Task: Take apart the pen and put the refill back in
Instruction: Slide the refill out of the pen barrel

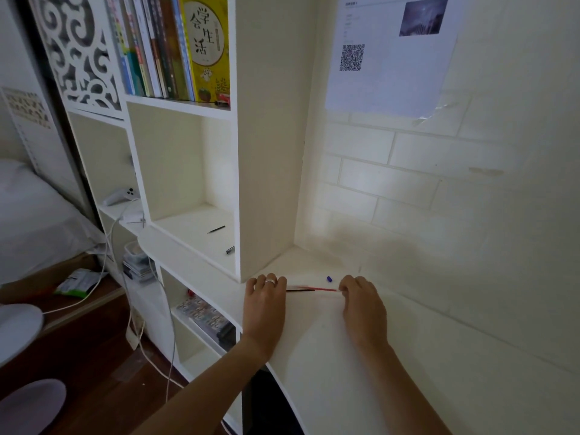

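Observation:
A thin red refill point(324, 289) stretches between my two hands just above the white desk point(329, 356). My right hand point(364, 304) pinches its right end. My left hand point(266, 301), with a ring on one finger, is closed over the left end, where a dark pen part point(299, 290) pokes out beside the red refill. A small blue cap point(329, 279) lies on the desk just behind the refill, apart from both hands.
A white bookshelf point(270, 152) stands right behind my left hand; its lower cubby holds a black refill point(216, 229) and a dark pen piece point(230, 250). The brick-pattern wall point(439, 199) closes the right and back. Cables point(138, 324) hang at the left.

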Motion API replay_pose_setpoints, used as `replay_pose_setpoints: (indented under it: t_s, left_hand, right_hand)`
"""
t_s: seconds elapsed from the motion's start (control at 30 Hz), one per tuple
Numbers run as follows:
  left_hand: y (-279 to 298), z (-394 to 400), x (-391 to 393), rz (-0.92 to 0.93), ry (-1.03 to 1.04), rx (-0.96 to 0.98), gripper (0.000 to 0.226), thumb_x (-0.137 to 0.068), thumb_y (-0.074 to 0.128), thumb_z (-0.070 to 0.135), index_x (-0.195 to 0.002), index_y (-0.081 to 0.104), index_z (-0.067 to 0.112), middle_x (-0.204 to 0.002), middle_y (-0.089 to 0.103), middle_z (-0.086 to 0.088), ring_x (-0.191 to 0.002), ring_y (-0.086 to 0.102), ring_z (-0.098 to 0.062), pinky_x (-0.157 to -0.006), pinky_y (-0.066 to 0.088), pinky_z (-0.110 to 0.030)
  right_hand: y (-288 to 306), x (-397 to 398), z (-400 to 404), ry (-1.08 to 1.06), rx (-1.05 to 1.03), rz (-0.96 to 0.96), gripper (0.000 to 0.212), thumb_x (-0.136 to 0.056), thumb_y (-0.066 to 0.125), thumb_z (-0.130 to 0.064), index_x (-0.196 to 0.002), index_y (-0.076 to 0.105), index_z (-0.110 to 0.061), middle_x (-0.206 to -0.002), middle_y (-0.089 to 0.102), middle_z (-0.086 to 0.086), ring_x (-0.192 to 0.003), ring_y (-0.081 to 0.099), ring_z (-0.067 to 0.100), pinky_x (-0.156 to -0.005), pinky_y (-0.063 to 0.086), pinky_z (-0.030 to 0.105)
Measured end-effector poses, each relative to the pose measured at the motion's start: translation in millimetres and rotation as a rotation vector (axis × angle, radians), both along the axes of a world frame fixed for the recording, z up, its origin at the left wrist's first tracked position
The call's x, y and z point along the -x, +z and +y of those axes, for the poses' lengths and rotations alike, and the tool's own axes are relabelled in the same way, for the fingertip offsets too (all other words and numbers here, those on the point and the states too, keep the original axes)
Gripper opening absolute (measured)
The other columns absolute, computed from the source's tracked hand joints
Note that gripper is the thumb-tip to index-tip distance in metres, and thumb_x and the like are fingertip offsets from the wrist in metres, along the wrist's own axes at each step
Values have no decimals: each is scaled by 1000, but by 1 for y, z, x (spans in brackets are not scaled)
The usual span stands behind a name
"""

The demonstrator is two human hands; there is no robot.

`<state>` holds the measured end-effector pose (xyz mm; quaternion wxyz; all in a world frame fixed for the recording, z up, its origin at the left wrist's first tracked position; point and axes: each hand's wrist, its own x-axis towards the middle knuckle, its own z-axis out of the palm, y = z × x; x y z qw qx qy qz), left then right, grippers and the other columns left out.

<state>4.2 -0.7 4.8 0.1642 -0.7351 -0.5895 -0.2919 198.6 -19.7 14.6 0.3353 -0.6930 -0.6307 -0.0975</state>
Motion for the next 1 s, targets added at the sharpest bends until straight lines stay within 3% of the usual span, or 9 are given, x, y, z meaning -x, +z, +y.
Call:
replay_pose_setpoints:
  t_s: [0.13, 0.4, 0.6, 0.87, 1.0]
  left_hand:
    - [2, -1, 0, -10, 42, 25, 31, -73, 42, -9, -84, 63, 10, -79, 62, -10, -76, 57, -30, -80, 46, -41]
    - [2, -2, 1, -70, 146, 72, 30, -74, 42, -10, -89, 61, 7, -83, 61, -12, -77, 56, -30, -83, 47, -42]
    - [0, 3, -2, -65, 49, 10, 28, -79, 46, -9, -96, 62, 6, -89, 63, -13, -84, 60, -31, -86, 49, -43]
    - [-2, 4, -2, -67, 50, 16, 29, -76, 46, -10, -93, 62, 7, -87, 63, -13, -83, 60, -31, -85, 49, -43]
    - [-2, 5, -2, -67, 57, 26, 30, -75, 45, -10, -93, 62, 7, -87, 63, -13, -83, 60, -31, -85, 49, -43]
  right_hand:
    - [1, -5, 5, -85, 12, 41, 26, -83, 60, 8, -87, 62, -18, -90, 50, 1, -83, 53, 23, -53, 36, 26]
    - [9, -1, 26, -165, 16, 81, 36, -76, 56, 17, -90, 62, -15, -93, 50, 5, -81, 52, 24, -54, 32, 26]
    - [5, 4, 32, -58, 49, 46, 25, -86, 61, 4, -85, 63, -20, -90, 41, -2, -77, 52, 21, -52, 43, 28]
    - [2, 21, 45, 31, 109, 49, 12, -91, 60, -9, -87, 66, -19, -89, 47, -1, -75, 52, 19, -57, 38, 26]
    - [0, 20, 46, 40, 113, 47, 13, -91, 61, -8, -93, 68, -19, -92, 52, 0, -79, 57, 20, -59, 47, 29]
